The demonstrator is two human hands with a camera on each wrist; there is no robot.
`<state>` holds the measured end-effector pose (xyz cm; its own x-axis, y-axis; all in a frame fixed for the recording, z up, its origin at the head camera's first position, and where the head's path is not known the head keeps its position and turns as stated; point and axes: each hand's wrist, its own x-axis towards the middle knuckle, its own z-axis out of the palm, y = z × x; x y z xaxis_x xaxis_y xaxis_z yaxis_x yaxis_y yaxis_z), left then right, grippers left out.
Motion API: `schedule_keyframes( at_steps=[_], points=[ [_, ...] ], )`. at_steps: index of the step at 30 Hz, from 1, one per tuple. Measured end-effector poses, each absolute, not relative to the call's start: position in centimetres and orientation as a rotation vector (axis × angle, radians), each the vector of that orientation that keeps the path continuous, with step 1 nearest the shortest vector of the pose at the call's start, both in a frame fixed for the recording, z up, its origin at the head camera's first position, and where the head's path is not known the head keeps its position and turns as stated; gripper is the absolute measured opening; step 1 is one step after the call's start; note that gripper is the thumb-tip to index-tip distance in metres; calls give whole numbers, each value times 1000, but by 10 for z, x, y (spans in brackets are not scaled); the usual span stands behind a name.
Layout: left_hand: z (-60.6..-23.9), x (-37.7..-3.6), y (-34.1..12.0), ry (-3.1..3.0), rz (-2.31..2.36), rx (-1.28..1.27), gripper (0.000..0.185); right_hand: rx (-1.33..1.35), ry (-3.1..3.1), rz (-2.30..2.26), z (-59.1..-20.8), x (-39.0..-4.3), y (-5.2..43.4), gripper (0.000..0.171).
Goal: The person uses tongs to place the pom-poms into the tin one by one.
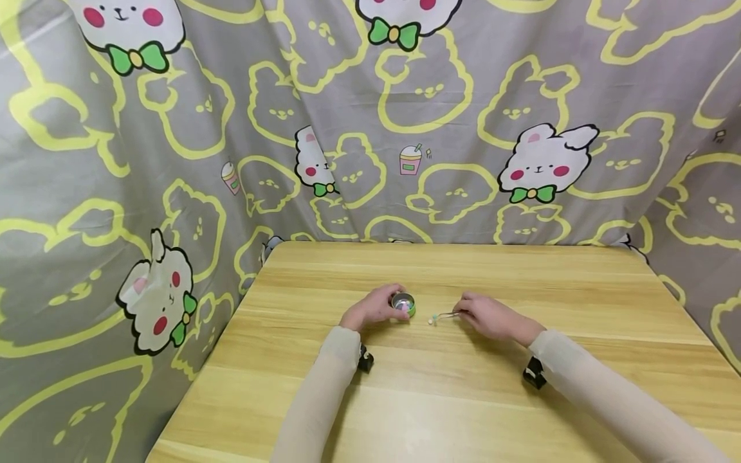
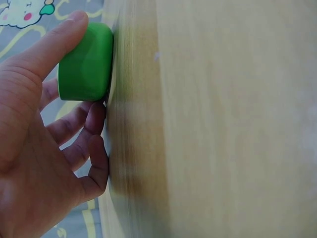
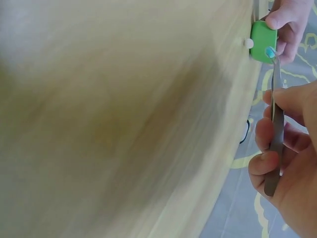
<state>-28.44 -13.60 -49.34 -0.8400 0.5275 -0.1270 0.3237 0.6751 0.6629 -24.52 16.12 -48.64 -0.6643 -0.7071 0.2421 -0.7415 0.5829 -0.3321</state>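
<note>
A small round green container (image 1: 403,303) with a silvery inside stands mid-table. My left hand (image 1: 389,302) grips its side; in the left wrist view the thumb lies across the green container (image 2: 86,62) and the fingers (image 2: 84,124) curl behind it. Just to its right, my right hand (image 1: 466,312) pinches metal tweezers (image 1: 446,315) that point left at the container. In the right wrist view the tweezers (image 3: 276,114) carry a tiny blue bead (image 3: 270,51) at their tip, right by the green container (image 3: 263,34). Beside it, a small white bead (image 3: 249,43) lies on the wood.
The light wooden table (image 1: 463,399) is ringed by a grey curtain (image 1: 173,161) printed with yellow and white rabbits, which hangs close on the left, back and right. Black wrist mounts (image 1: 534,373) sit under both sleeves.
</note>
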Motion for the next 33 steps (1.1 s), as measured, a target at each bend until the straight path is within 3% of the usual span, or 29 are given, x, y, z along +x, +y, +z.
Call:
schedule_keyframes(
  at_steps=[33],
  points=[
    [-494,-284,-134,2608,906,656,59,1184,-2736,707,-468,-266,126,14]
  ],
)
